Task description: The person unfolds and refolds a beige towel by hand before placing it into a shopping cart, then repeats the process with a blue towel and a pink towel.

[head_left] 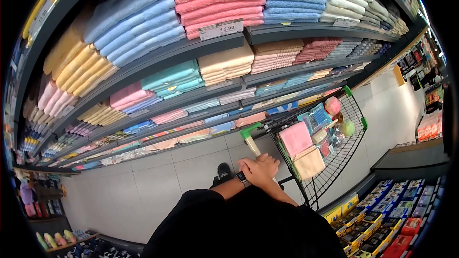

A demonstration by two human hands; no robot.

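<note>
My left hand (271,162), with a watch (241,177) on its wrist, is closed over the pale handle (252,146) of a shopping cart (351,136). Crossing over it, my right hand (253,171) is also closed at the handle; the overlap partly hides the fingers of both. Inside the black wire cart lie a folded pink towel (295,138), a folded beige towel (309,163), a blue package (314,117) and several small packaged items. A pink puffy ball (333,105) and a light green one (347,128) sit toward the cart's far end.
Shelves (191,45) of folded towels in many colours run along the left and front. A price label (221,29) reads 15.90. Boxed goods (377,217) fill a low display at lower right. Grey tiled floor (162,177) stretches between them. A person (40,192) is at far left.
</note>
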